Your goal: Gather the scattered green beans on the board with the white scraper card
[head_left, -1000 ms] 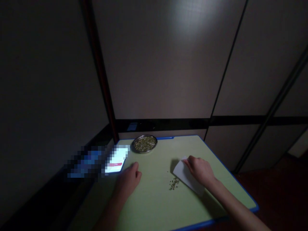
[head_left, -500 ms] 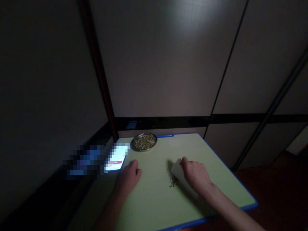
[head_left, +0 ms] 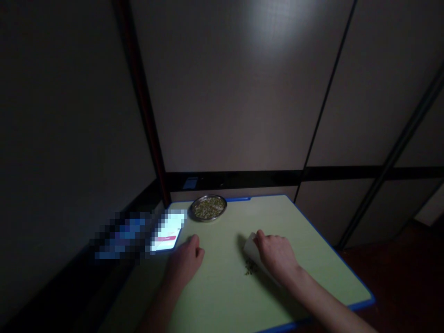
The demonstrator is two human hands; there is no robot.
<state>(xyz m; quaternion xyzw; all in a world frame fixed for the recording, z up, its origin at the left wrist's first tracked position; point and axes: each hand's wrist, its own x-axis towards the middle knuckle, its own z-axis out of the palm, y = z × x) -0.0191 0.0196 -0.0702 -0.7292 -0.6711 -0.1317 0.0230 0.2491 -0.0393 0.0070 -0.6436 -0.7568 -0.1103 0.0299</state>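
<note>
My right hand (head_left: 277, 255) is closed on a white sheet of paper or thin card (head_left: 251, 248), tilted with its lower edge at the table. Most of the sheet is hidden behind that hand. Right beside its left edge lies a small heap of dark seed-like grains (head_left: 249, 268). On the left of the table my left hand (head_left: 187, 256) rests in a loose fist, nothing visible in it, near the phone. A round metal plate (head_left: 192, 215) stands at the back, covered with greenish and pale bits too small to name.
A lit phone (head_left: 169, 231), partly pixelated, lies on the left edge of the pale green table (head_left: 222, 286), which has a blue rim. Dark cabinet panels (head_left: 236, 101) rise right behind it. Another pixelated patch (head_left: 121, 236) is farther left.
My right hand and the white sheet have shifted slightly left, close against the grains. My left hand stays put. The whole view has tilted up a little.
</note>
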